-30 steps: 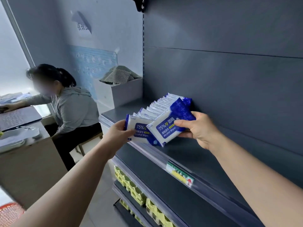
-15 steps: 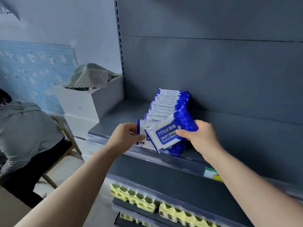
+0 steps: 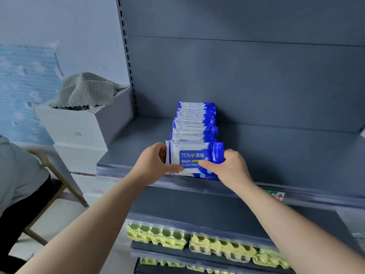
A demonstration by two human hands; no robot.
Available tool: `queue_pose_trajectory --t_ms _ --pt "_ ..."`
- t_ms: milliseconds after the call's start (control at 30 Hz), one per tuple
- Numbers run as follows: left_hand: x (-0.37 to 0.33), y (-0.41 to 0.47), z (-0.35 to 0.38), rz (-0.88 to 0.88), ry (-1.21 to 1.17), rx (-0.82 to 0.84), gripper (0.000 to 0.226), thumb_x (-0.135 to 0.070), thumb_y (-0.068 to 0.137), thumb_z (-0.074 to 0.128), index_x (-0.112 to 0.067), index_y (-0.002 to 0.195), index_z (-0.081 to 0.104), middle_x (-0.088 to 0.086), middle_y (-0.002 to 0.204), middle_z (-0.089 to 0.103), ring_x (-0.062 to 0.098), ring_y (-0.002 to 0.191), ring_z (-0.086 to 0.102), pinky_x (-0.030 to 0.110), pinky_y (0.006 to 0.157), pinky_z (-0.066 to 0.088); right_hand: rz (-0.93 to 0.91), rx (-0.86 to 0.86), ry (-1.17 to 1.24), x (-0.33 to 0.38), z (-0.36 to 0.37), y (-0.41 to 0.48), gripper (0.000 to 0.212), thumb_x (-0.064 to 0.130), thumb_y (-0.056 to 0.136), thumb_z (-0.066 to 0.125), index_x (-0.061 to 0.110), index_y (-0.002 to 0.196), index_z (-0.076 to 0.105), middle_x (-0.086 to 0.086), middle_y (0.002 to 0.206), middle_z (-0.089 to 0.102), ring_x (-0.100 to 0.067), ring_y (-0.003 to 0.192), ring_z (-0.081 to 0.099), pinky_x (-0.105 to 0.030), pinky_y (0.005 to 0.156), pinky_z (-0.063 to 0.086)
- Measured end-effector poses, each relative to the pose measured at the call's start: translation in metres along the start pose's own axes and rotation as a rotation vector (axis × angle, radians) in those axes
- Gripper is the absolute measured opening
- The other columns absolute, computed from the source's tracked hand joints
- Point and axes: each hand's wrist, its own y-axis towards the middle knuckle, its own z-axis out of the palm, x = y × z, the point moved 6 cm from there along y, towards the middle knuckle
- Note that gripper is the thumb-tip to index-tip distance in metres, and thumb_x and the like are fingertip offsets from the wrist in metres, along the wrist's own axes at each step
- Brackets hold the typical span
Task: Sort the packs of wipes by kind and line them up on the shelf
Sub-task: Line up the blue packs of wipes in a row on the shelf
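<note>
Blue-and-white front pack (image 3: 194, 159), marked 75% alcohol wipes, stands on edge at the front lip of the shelf (image 3: 286, 155), label facing out. It heads a row (image 3: 194, 123) of like packs running back toward the rear panel. The left hand (image 3: 154, 165) grips its left end, thumb across the face. The right hand (image 3: 231, 167) pinches its right end, thumb on the label.

Assessment: the step in hand is squaring this pack against the row. All packs in view appear to be one kind; no other kind is visible.

Next move, as judged: press the pack flush to the one behind, level its ends with the row, then release both hands without tipping it forward over the lip.

Beyond: egg trays (image 3: 217, 246) on lower shelves, a white box (image 3: 79, 125) holding striped cloth (image 3: 87, 89) at left, and a seated person (image 3: 17, 175) at the frame's left edge.
</note>
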Motion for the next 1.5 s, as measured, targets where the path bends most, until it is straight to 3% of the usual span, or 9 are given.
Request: queue_pose_trajectory --t_ms 233,433,600,700,900,1133,1267,1367,1500 --pt "-0.004 0.02 0.0 0.045 0.024 0.036 0.04 -0.02 0.063 0.088 -0.023 0.093 0.063 -0.011 0.083 0.071 0.009 0.073 0.067 0.02 0.062 0.052 0.023 0.02 -0.023 -0.001 0.009 0.019 0.029 0.042 0.06 0.086 0.028 0.072 0.063 0.001 0.093 0.061 -0.014 0.081 0.062 -0.031 0.072 0.052" --pt "0.003 0.017 -0.007 0.062 0.092 0.171 0.022 -0.029 0.074 0.082 -0.027 0.083 0.062 -0.014 0.082 0.071 0.01 0.076 0.068 0.017 0.062 0.05 0.05 0.121 0.011 -0.004 0.003 0.015 0.037 0.037 0.062 0.087 0.015 0.081 0.064 0.007 0.084 0.065 -0.007 0.069 0.062 -0.021 0.056 0.046" --pt "0.008 0.014 -0.009 0.072 -0.033 0.042 0.025 -0.026 0.082 0.075 -0.023 0.101 0.059 -0.008 0.091 0.069 0.011 0.077 0.068 0.029 0.063 0.052 -0.102 0.088 -0.06 -0.002 -0.005 0.016 0.072 0.037 0.079 0.073 0.045 0.137 0.032 0.008 0.118 0.045 -0.013 0.087 0.058 -0.03 0.08 0.049" --pt "0.005 0.01 0.002 0.132 0.049 0.135 0.016 -0.019 0.091 0.061 -0.022 0.107 0.062 -0.006 0.095 0.072 0.013 0.081 0.069 0.027 0.069 0.053 -0.17 0.2 -0.303 0.004 0.004 0.012 0.063 0.047 0.088 0.06 0.043 0.144 0.03 0.006 0.134 0.03 -0.014 0.09 0.054 -0.028 0.088 0.046" --pt "0.002 0.015 -0.007 0.129 -0.076 0.062 0.067 -0.032 0.088 0.066 -0.036 0.145 0.03 -0.004 0.132 0.038 0.013 0.108 0.049 0.021 0.069 0.053 -0.352 0.149 -0.556 0.02 -0.002 0.009 0.069 0.049 0.088 0.057 0.042 0.147 0.023 0.009 0.153 -0.007 -0.017 0.118 0.044 -0.035 0.09 0.048" --pt "-0.002 0.021 -0.003 0.127 -0.055 0.108 0.06 -0.03 0.088 0.065 -0.034 0.142 0.04 -0.005 0.14 0.037 0.013 0.122 0.045 0.033 0.083 0.057 -0.265 0.217 -0.392 0.014 0.0 0.014 0.076 0.043 0.085 0.066 0.027 0.149 0.029 0.008 0.159 -0.004 -0.016 0.143 0.016 -0.037 0.115 0.027" --pt "-0.013 0.03 -0.001 0.13 -0.158 0.149 0.056 -0.028 0.089 0.065 -0.034 0.14 0.042 -0.012 0.145 0.039 0.005 0.115 0.048 0.017 0.075 0.052 -0.155 0.322 -0.288 0.012 0.002 0.024 0.077 0.04 0.085 0.068 0.023 0.15 0.029 0.008 0.16 0.01 -0.01 0.144 0.021 -0.024 0.112 0.021" --pt "-0.008 0.039 -0.005 0.11 -0.048 0.114 0.056 -0.029 0.085 0.071 -0.019 0.137 0.05 -0.005 0.147 0.041 0.008 0.118 0.051 0.028 0.092 0.05 -0.19 0.34 -0.314 0.012 -0.004 0.029 0.076 0.041 0.08 0.072 0.024 0.146 0.037 0.007 0.158 0.019 -0.008 0.141 0.026 -0.021 0.11 0.023" --pt "-0.025 0.048 -0.009 0.146 -0.1 0.117 0.068 -0.024 0.086 0.07 -0.03 0.145 0.036 -0.013 0.15 0.029 0.002 0.118 0.04 0.018 0.084 0.046 -0.207 0.371 -0.25 0.02 -0.01 0.046 0.099 0.05 0.073 0.075 0.03 0.152 0.019 0.016 0.159 0.005 0.001 0.144 0.01 -0.023 0.116 0.015"
